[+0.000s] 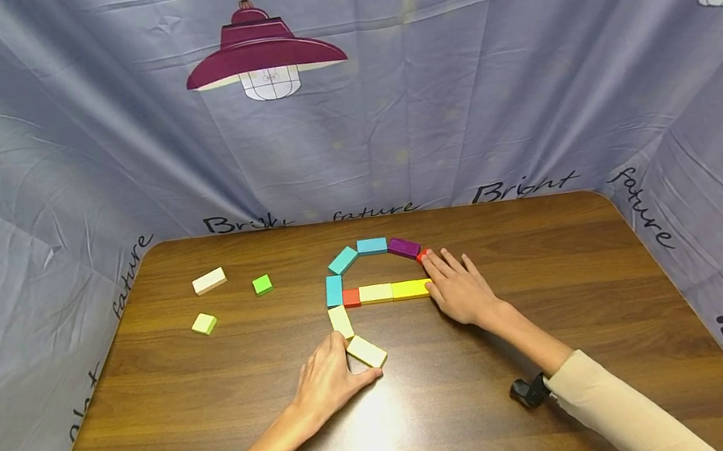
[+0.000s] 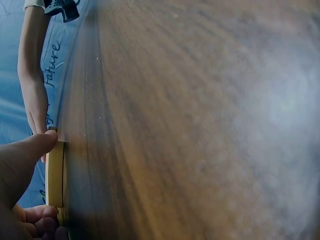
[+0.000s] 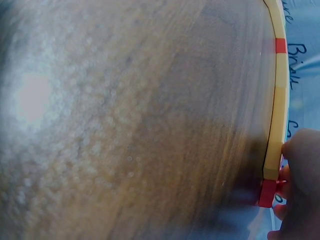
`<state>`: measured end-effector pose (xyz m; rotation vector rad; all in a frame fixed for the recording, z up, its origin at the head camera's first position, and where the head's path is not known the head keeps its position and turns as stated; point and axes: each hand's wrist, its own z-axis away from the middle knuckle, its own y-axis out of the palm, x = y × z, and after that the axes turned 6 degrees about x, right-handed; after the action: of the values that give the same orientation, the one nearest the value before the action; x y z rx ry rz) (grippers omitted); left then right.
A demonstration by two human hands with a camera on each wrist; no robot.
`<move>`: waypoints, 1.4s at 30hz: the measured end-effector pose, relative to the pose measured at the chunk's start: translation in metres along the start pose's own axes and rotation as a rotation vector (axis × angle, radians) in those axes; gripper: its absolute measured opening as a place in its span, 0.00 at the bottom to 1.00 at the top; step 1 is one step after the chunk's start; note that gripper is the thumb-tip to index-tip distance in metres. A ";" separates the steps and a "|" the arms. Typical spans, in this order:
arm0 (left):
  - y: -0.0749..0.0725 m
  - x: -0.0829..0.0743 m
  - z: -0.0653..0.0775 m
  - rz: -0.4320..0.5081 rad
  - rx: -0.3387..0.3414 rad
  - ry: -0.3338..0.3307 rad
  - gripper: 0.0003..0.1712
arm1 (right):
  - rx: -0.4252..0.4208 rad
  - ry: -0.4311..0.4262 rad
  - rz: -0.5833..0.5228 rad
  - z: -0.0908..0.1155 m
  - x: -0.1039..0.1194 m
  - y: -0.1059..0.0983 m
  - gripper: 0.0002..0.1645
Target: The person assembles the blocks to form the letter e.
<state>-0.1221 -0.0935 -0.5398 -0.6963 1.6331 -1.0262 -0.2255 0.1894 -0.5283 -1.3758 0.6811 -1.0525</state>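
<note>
My left hand [image 1: 329, 376] pinches a pale yellow block [image 1: 367, 351], its thumb at the near end and fingertips at the far end. The left wrist view shows the same yellow block [image 2: 55, 177] between thumb and fingers. Just beyond it lies another pale yellow block [image 1: 340, 322]. My right hand [image 1: 462, 290] rests with fairly straight fingers at the right end of the figure, touching near a bright yellow block [image 1: 409, 289] and a partly covered red block [image 1: 421, 255]. In the right wrist view a red block [image 3: 267, 193] sits beside the fingers.
An arc of blue blocks [image 1: 372, 246] and a purple block [image 1: 404, 248] curves above a row with a small red block [image 1: 351, 298] and a cream block [image 1: 375, 293]. Loose at left lie a cream block [image 1: 209, 281], a green block [image 1: 262, 284] and a yellow-green block [image 1: 204, 324].
</note>
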 end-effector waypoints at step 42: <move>-0.132 0.227 -0.056 0.176 0.009 -0.306 0.33 | 0.021 0.010 0.003 -0.001 0.001 -0.001 0.35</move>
<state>-0.2483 -0.3299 -0.5222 -0.6561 1.3948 -0.7589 -0.2260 0.1884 -0.5271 -1.3519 0.6775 -1.0614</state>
